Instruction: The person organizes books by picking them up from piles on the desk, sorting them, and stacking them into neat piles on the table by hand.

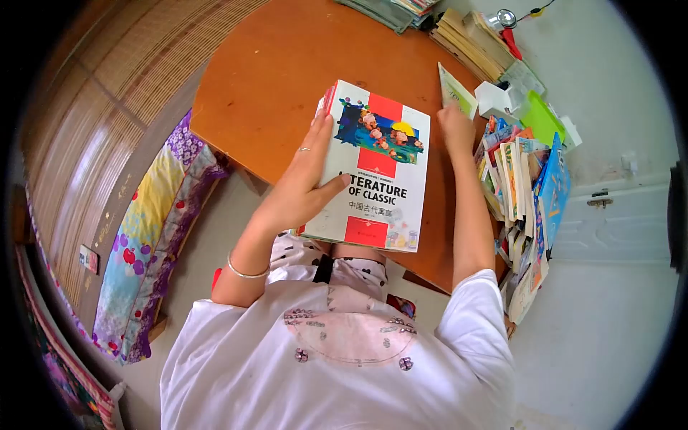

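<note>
A stack of books (373, 168), topped by a white and red "Literature of Classic" cover, is in front of my body at the table's near edge. My left hand (304, 172) grips its left side, thumb lying on the cover and fingers along the edge. Farther right, my right hand (456, 131) is closed on the near end of a thin green and white booklet (457, 93), slightly blurred. The fingertips of that hand are partly hidden. The booklet is tilted near the table's right side.
A crowded row of upright books (516, 186) stands along the right edge of the brown table (265, 79). Behind are a book pile (466, 46), a white box (494, 99), a green plastic piece (542, 118) and a lamp (506, 18). A cushioned bench (154, 244) is at left.
</note>
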{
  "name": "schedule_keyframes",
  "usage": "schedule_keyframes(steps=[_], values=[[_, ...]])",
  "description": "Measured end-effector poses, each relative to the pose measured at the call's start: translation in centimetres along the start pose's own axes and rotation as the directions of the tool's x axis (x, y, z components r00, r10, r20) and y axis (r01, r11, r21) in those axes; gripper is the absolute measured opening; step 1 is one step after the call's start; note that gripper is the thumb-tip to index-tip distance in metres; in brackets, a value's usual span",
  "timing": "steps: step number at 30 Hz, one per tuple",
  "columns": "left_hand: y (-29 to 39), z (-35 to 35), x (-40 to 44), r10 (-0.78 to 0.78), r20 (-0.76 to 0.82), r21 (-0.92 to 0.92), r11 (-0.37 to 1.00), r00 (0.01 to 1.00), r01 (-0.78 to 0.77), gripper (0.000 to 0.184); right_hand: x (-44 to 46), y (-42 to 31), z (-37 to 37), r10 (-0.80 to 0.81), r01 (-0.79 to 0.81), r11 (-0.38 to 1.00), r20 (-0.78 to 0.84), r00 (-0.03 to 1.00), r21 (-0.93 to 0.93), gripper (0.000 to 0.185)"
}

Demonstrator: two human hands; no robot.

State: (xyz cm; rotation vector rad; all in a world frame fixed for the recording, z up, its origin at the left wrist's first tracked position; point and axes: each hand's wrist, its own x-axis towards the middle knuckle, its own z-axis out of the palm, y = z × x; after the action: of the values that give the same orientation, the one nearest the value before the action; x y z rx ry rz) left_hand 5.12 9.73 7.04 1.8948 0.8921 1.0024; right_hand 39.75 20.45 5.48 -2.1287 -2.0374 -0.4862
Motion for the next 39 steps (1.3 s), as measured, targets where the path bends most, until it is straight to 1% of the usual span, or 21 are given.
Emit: schedule_keyframes(steps=[3, 5, 6, 7, 9, 11, 13, 14, 16, 18, 19, 21, 23, 25, 27, 31, 32, 33, 35, 37, 39], values=[[0.7, -0.7, 0.4, -0.009, -0.054, -0.011, 1.0, 0.998, 0.009, 0.077, -0.5, -1.4, -5.4, 0.227, -0.12, 0.954, -0.403, 0.887, 0.274, 0.024], [1.0, -1.5, 1.2, 0.029, -0.052, -0.173, 0.984, 0.998, -0.038, 0.074, -3.4, -5.0, -10.0, 0.134, -0.008, 0.971, -0.512, 0.849, 0.24, 0.025], [0.8, -1.2, 1.5, -0.031, -0.038, -0.464, 0.886, 0.999, 0.009, 0.069, -5.4, -7.1, -12.0, 0.087, 0.059, 0.969, -0.549, 0.831, 0.242, 0.028], [1.6, -1.1, 1.7, -0.023, -0.026, -0.464, 0.886, 0.999, 0.009, 0.069, -7.5, -8.2, -12.7, -0.096, 0.152, 0.987, -0.587, 0.804, 0.048, 0.032], [3.6, -0.9, 2.2, -0.228, 0.077, -0.97, 0.21, 0.971, 0.126, 0.072, -11.8, -11.7, -15.1, -0.349, 0.488, 0.868, -0.579, 0.737, 0.097, 0.033], [3.8, -0.2, 2.1, -0.161, 0.131, -0.989, 0.046, 0.978, 0.14, 0.069, -15.2, -14.8, -16.6, -0.584, 0.704, 0.706, -0.499, 0.64, 0.076, 0.031], [4.6, 0.2, 1.7, -0.144, -0.079, -0.805, 0.592, 0.986, 0.022, 0.068, -15.7, -14.5, -16.5, -0.607, 0.719, 0.679, -0.435, 0.665, 0.151, 0.034], [5.5, -0.1, 1.5, -0.161, -0.07, -0.845, 0.534, 0.984, 0.028, 0.068, -15.9, -14.3, -16.4, -0.642, 0.735, 0.637, -0.367, 0.673, 0.232, 0.038], [6.3, -0.4, 1.0, -0.141, -0.091, -0.859, 0.513, 0.986, -0.006, 0.068, -16.0, -12.3, -16.3, -0.306, 0.474, 0.761, -0.4, 0.864, 0.443, 0.044], [6.2, -0.5, 0.6, -0.133, -0.132, -0.87, 0.491, 0.982, -0.05, 0.068, -15.4, -10.1, -15.0, 0.041, 0.168, 0.883, -0.429, 0.903, 0.438, 0.049], [5.8, -0.4, 0.5, -0.122, -0.098, -0.869, 0.493, 0.988, -0.025, 0.068, -15.4, -10.1, -13.9, 0.344, -0.002, 0.57, -0.236, 0.909, 0.821, 0.05], [5.3, 0.0, 0.4, -0.112, -0.082, -0.865, 0.502, 0.99, -0.014, 0.069, -15.4, -8.4, -13.0, 0.264, -0.218, -0.011, 0.213, 0.941, 0.976, 0.052], [5.1, 0.8, 0.6, -0.153, -0.079, -0.84, 0.542, 0.985, 0.017, 0.069, -15.2, -9.1, -12.6, 0.189, -0.269, -0.099, 0.283, 0.94, 0.958, 0.053], [5.2, 0.5, 0.6, -0.151, -0.076, -0.851, 0.525, 0.986, 0.014, 0.069, -14.7, -9.9, -11.5, 0.242, -0.203, 0.05, 0.185, 0.953, 0.978, 0.049], [5.6, 0.1, 0.6, -0.171, -0.04, -0.88, 0.472, 0.984, 0.046, 0.07, -14.0, -9.6, -10.7, 0.265, -0.089, 0.561, -0.077, 0.961, 0.823, 0.046], [3.8, 0.3, 0.1, -0.189, -0.088, -0.802, 0.596, 0.978, 0.043, 0.068, -14.0, -9.3, -8.4, 0.118, -0.013, 0.798, -0.135, 0.984, 0.603, 0.048], [3.1, 0.1, -0.1, -0.02, -0.165, -0.339, 0.94, 0.986, -0.038, 0.067, -14.3, -9.2, -8.1, 0.168, -0.12, 0.678, 0.006, 0.986, 0.725, 0.052], [2.7, 0.0, -0.3, 0.157, -0.135, 0.234, 0.965, 0.978, -0.123, 0.066, -14.4, -9.4, -8.1, 0.166, -0.123, 0.679, 0.013, 0.986, 0.724, 0.052], [2.8, 0.3, -0.6, 0.107, -0.093, 0.316, 0.946, 0.99, -0.072, 0.065, -14.6, -9.7, -8.1, 0.184, -0.252, 0.273, 0.207, 0.961, 0.928, 0.057], [2.8, 0.4, -0.4, 0.107, -0.181, 0.041, 0.994, 0.978, -0.101, 0.064, -14.7, -10.1, -8.7, 0.176, -0.262, 0.213, 0.227, 0.958, 0.941, 0.057], [1.8, 0.1, -0.4, 0.05, -0.202, 0.034, 0.998, 0.978, -0.044, 0.066, -14.8, -10.2, -8.8, 0.168, -0.271, 0.152, 0.245, 0.955, 0.95, 0.058]])
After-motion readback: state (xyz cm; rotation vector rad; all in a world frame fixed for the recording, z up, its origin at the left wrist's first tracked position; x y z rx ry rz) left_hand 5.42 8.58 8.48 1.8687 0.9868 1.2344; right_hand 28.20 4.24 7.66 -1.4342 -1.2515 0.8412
